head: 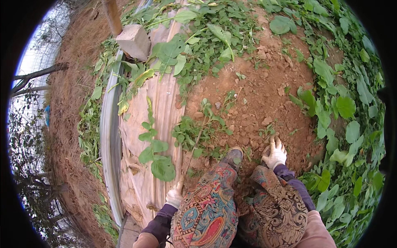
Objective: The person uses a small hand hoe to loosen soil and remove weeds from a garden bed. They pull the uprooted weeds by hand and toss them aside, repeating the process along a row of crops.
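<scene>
My left hand [174, 196], in a white glove, is closed around a thin wooden stick [194, 148] at the edge of the plastic sheet. The stick's far end reaches into a clump of low green weeds [186, 131], where its tip is hidden. My right hand [276, 155], gloved in white with soiled fingertips, rests on the reddish-brown soil [245, 114] with its fingers spread slightly. Just beyond those fingers grows a small weed [267, 131]. I see nothing held in that hand, though its palm is hidden.
Pale plastic sheeting [139, 133] borders the soil on the left, with a leafy stem [153, 145] lying on it. A metal rail [110, 139] runs alongside. A concrete block [134, 42] sits by a wooden post [111, 17]. Broad-leaved plants [347, 107] fill the right. My shoe [233, 156] stands between my hands.
</scene>
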{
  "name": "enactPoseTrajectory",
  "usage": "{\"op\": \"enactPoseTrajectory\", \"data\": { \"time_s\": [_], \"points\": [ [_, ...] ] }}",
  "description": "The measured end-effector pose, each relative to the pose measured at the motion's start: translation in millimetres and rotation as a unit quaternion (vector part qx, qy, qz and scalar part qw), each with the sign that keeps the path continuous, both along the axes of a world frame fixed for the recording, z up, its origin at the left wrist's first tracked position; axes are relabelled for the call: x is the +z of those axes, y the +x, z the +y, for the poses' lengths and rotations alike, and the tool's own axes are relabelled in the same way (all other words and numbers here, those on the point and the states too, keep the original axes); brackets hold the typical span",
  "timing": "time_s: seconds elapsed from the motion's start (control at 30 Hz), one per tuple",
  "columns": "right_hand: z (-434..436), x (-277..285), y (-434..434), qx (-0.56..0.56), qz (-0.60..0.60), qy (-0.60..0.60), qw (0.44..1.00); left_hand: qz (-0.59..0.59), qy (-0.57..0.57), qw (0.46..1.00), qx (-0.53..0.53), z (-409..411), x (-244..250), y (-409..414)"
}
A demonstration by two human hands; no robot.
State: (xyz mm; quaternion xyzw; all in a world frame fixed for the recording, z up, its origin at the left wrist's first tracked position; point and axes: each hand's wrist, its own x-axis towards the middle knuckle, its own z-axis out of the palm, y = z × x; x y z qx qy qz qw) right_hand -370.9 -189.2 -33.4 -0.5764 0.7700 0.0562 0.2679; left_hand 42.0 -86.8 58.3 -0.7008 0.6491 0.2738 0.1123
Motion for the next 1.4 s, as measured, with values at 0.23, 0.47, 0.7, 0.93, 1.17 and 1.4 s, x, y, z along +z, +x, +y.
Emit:
{"op": "enactPoseTrajectory", "data": {
  "time_s": [0.23,0.47,0.7,0.93,1.17,1.4],
  "points": [
    [-1,-4,1,0.010,-0.003,0.000,1.000,0.051,-0.115,0.990,-0.057,-123,16,-43],
    [-2,4,1,0.002,0.003,0.001,1.000,0.061,-0.051,0.995,0.055,-9,5,13],
    [1,3,3,0.004,0.007,0.007,1.000,0.052,-0.096,0.994,-0.019,-56,8,-11],
    [-2,2,-1,0.000,0.006,-0.007,1.000,0.074,-0.051,0.995,0.041,3,13,17],
    [-1,2,0,0.000,0.008,0.002,1.000,0.146,-0.082,0.986,-0.006,35,41,20],
    [-7,8,7,0.010,-0.001,0.020,1.000,0.128,-0.086,0.988,0.010,-121,20,-18]
  ]
}}
